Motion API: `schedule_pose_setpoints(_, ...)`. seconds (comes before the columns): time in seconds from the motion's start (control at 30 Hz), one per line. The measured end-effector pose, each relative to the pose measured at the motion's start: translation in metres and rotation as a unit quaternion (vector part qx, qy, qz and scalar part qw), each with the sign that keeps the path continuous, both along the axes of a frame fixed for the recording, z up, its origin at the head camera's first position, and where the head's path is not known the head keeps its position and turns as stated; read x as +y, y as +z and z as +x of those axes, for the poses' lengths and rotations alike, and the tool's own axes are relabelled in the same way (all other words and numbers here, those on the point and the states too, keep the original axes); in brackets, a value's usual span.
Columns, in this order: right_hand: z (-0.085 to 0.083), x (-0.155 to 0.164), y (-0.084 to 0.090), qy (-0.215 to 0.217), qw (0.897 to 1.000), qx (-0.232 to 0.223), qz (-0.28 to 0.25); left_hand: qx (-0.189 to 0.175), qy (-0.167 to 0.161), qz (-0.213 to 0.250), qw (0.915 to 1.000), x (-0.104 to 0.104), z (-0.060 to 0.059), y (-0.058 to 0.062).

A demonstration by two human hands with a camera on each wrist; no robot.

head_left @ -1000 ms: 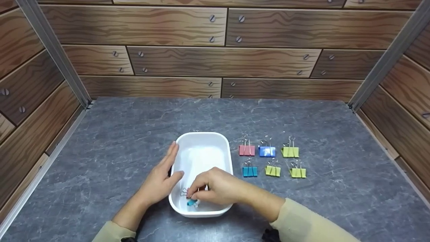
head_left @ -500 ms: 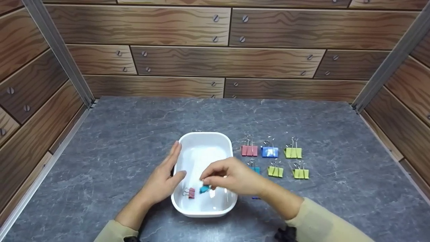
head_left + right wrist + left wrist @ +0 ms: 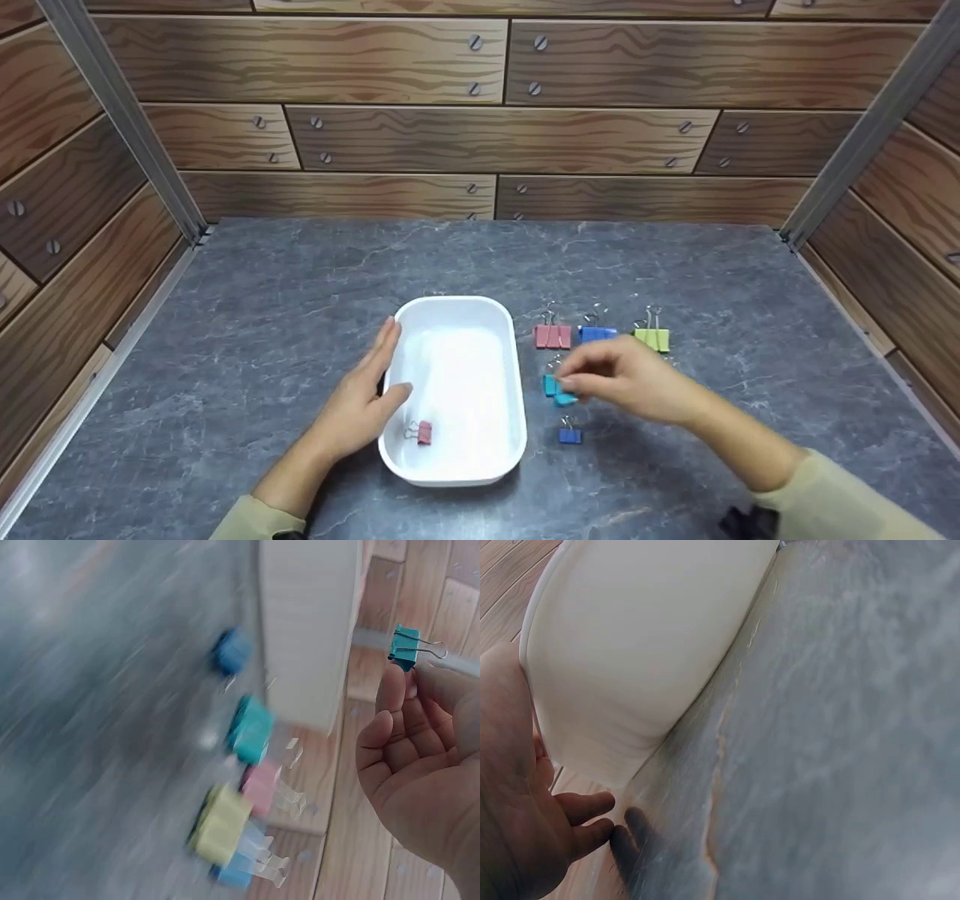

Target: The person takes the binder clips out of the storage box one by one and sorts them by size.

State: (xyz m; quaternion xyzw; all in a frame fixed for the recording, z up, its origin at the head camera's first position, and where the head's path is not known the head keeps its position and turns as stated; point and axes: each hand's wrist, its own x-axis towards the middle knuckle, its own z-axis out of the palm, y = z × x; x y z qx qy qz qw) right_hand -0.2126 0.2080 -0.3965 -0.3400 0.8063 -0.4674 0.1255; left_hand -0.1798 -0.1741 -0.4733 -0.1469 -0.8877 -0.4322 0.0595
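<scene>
My right hand [image 3: 637,379] pinches a small teal binder clip [image 3: 405,647] between thumb and fingertips, above the table to the right of the white tray [image 3: 519,375]. Just behind the held clip, a larger teal binder clip [image 3: 549,385] lies on the table. My left hand [image 3: 360,409] rests along the tray's left side, its thumb over the rim and its fingers straight against the outer wall. Inside the tray, near the front left, lies a small pink binder clip [image 3: 424,433]. A small blue binder clip [image 3: 570,436] sits on the table nearer me.
Behind my right hand stand pink [image 3: 553,337], blue [image 3: 597,334] and yellow-green [image 3: 658,340] binder clips in a row. The hand covers the area of the front row's yellow-green clips. Wood-patterned panels [image 3: 495,135] enclose the grey table [image 3: 315,277].
My right hand has picked the small teal binder clip out of the tray and carried it right, over the table. The small blue clip has come into view. My left hand stays at the tray.
</scene>
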Motion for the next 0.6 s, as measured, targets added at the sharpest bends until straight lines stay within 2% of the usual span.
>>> schedule_pose_setpoints(0.23, 0.002, 0.038, -0.018, -0.043, 0.997, -0.029, 0.05, -0.001, -0.002, 0.004, 1.0, 0.0, 0.0, -0.001)
schedule_pose_setpoints(0.6, 0.006, 0.057, -0.04, -0.048, 0.994, -0.058, 0.076, 0.006, -0.007, 0.008, 0.9999, -0.001, 0.001, -0.001)
